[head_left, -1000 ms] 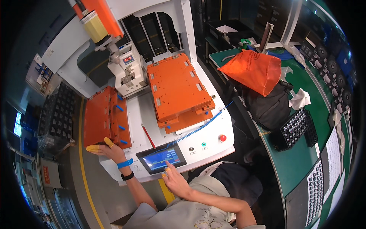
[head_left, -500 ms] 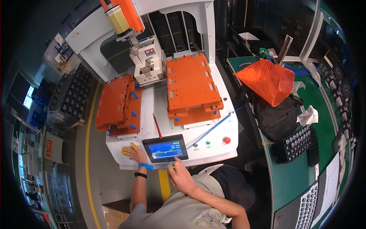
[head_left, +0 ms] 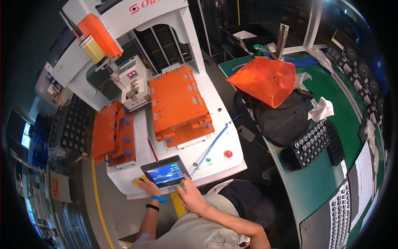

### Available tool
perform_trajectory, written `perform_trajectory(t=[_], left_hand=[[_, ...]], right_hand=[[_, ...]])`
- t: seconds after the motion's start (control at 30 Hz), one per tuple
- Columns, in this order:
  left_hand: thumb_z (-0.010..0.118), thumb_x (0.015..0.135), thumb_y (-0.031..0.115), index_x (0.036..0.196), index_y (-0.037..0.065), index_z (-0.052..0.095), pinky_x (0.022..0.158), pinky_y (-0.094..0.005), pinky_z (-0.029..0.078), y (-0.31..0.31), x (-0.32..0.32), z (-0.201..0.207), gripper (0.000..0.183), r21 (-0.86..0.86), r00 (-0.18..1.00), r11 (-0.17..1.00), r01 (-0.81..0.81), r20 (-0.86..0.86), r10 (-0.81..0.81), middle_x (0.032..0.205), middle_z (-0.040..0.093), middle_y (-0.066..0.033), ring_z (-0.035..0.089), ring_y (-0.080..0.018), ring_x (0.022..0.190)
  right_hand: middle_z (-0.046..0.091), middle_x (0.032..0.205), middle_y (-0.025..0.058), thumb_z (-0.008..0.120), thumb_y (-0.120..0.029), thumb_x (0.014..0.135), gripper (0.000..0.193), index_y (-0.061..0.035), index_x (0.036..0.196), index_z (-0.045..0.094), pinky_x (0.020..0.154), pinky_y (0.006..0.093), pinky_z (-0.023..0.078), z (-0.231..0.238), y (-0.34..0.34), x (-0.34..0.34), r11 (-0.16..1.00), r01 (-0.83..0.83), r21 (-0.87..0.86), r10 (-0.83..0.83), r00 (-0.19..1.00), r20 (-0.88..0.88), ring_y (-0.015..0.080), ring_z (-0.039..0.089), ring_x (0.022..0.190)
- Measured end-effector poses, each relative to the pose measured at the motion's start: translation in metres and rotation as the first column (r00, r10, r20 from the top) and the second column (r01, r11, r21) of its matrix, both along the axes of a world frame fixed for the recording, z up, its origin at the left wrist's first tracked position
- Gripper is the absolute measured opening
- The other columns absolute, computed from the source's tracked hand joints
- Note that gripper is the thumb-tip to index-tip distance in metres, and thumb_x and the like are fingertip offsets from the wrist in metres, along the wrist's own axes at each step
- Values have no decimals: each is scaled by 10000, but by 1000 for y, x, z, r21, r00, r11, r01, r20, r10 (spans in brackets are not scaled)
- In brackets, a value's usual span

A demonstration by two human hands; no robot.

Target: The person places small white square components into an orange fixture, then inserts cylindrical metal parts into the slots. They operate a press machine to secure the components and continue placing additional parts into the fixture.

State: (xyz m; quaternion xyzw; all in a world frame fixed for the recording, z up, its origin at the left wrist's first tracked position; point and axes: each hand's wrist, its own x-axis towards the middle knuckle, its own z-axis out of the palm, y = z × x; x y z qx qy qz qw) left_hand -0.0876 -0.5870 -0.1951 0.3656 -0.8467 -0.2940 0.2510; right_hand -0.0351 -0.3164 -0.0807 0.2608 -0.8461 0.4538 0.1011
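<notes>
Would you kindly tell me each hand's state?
Left hand: its grip cannot be told.
Right hand: partly open at the black-framed rectangular touchscreen, nothing visibly held.

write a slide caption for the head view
Right hand at the lit screen of a white machine bearing orange fixtures, left hand beside the screen.

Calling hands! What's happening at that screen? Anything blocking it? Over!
Right hand: finger at lower right corner of black-framed rectangular screen, overlapping that corner. Left hand: by screen's left side. Screen lit, mostly blue.
</notes>
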Motion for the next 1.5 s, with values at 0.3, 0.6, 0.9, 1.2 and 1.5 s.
perform_trajectory(t=[0.3, 0.6, 0.9, 1.2, 1.5], left_hand=[[325, 1057, 188, 1451, -121, 349, 1228, -533, 87, -24, 8, -28, 501, -229, 991, 971, 61, 132, -31, 1586, 162, -353, 118, -522, 1470], [362, 1084, 341, 1511, -154, 155, 1244, -451, 65, -6, 18, 12, 686, -23, 976, 992, 122, 182, -116, 1602, 96, -349, 64, -454, 1507], [370, 1083, 340, 1526, -130, 143, 1245, -436, 51, -1, 19, -2, 684, 22, 990, 995, 99, 94, -101, 1619, 59, -324, 43, -445, 1514], [379, 1085, 327, 1548, -94, 125, 1246, -432, 18, 14, 31, 6, 675, 54, 993, 992, 118, -2, -118, 1642, 20, -285, 6, -409, 1530], [413, 1078, 280, 1551, -86, 139, 1247, -423, 20, 20, 18, 2, 658, 40, 997, 998, 46, -62, -43, 1649, 44, -264, 22, -393, 1535]], right_hand=[[543, 1185, 224, 678, -34, 850, 374, -6, 1219, 626, 1044, 455, 438, 57, 33, -42, 931, 243, -271, -239, 970, 47, 427, 506, 1238], [661, 1037, 86, 568, -226, 1030, 434, -29, 1412, 509, 828, 278, 487, 77, 69, -136, 791, 102, -604, 291, 805, 518, 149, 611, 885], [656, 928, 81, 652, -265, 989, 446, 54, 1278, 537, 759, 272, 518, 94, 20, -153, 711, 311, -631, 137, 819, 558, 135, 637, 817], [617, 801, 7, 788, -228, 879, 353, 28, 1058, 624, 590, 224, 389, 102, 17, -160, 719, 400, -568, -96, 867, 489, 48, 458, 643], [636, 820, 24, 686, -177, 969, 215, 14, 1036, 612, 630, 242, 444, 93, 11, -168, 480, 426, -767, 67, 854, 516, 85, 570, 698]])
